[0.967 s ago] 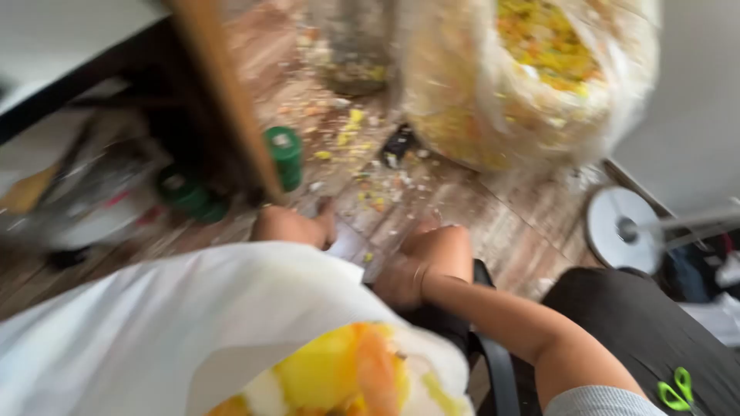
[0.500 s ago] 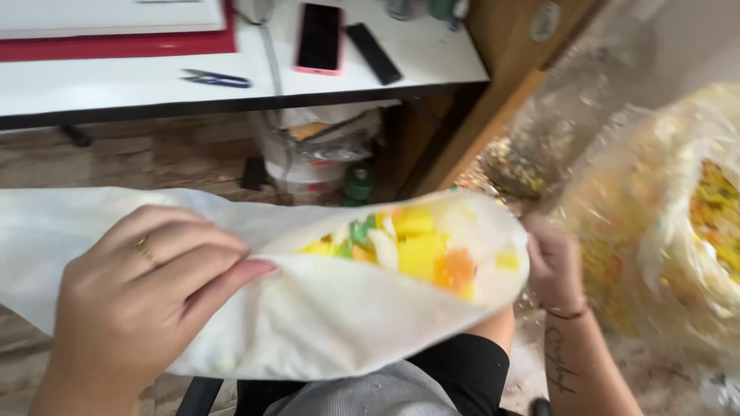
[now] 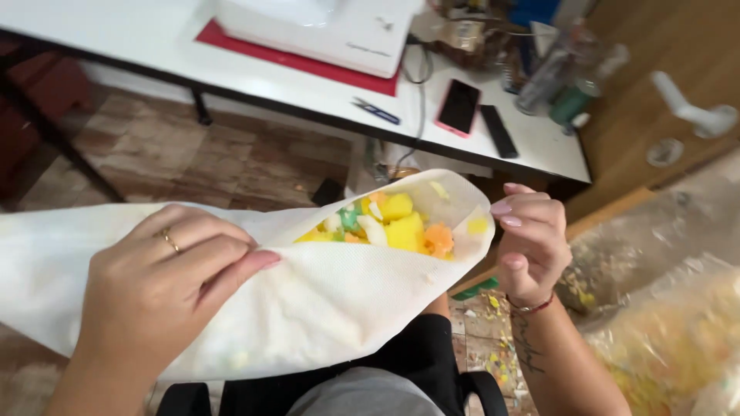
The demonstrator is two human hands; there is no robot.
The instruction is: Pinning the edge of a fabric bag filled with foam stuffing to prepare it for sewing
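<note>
A white fabric cover (image 3: pixel 324 300) lies across my lap, its open end stuffed with yellow, orange, green and white foam pieces (image 3: pixel 393 227). My left hand (image 3: pixel 166 285) presses flat on the cover's left part and grips the fabric near the opening. My right hand (image 3: pixel 532 243) hovers just right of the open end, fingers curled and pinched together, close to the fabric's edge. I cannot tell whether it touches the fabric.
A white table (image 3: pixel 139 38) ahead carries a white machine (image 3: pixel 324 27) on a red mat, small snips (image 3: pixel 378 110), a pink-cased phone (image 3: pixel 459 106) and a black remote (image 3: pixel 499 131). A clear bag of foam scraps (image 3: pixel 671 339) sits at right; scraps litter the floor.
My view has swung up from the floor and scrap bag to the table. The cover has been lifted and turned, its filled opening now facing me, with my right hand drawn to its rim.
</note>
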